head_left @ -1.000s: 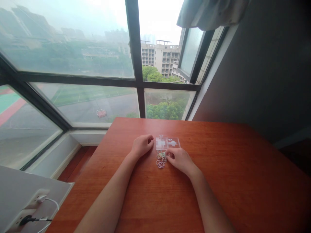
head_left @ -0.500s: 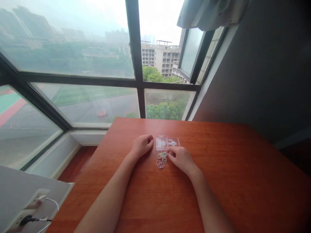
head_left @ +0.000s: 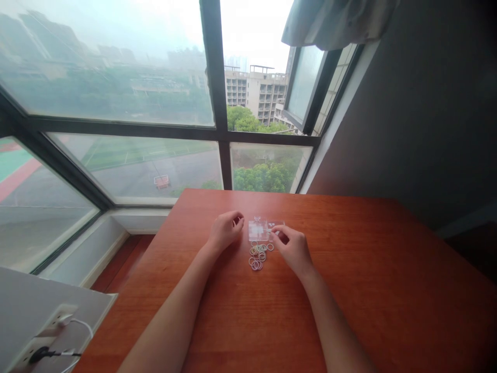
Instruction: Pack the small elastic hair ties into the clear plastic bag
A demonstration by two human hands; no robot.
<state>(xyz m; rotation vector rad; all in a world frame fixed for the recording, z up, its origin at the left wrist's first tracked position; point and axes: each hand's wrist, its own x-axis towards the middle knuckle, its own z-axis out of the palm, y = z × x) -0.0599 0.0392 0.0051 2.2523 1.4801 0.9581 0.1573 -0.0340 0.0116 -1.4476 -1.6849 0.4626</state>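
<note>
Right hand shifted from rings to clear case, fingertips together (contents unclear); work now at case, one loose ring exposed. Left hand: grip cannot be told.

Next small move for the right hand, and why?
Probably ease the right hand open over the clear case: its fingertips are at the case, seemingly pinching something pale, while the loose rings lie just in front.

Hazy daylight enters through the window, blowing out the sky; right-hand wall dim, wide-angle stretch toward frame edges, small rings slightly soft.
</note>
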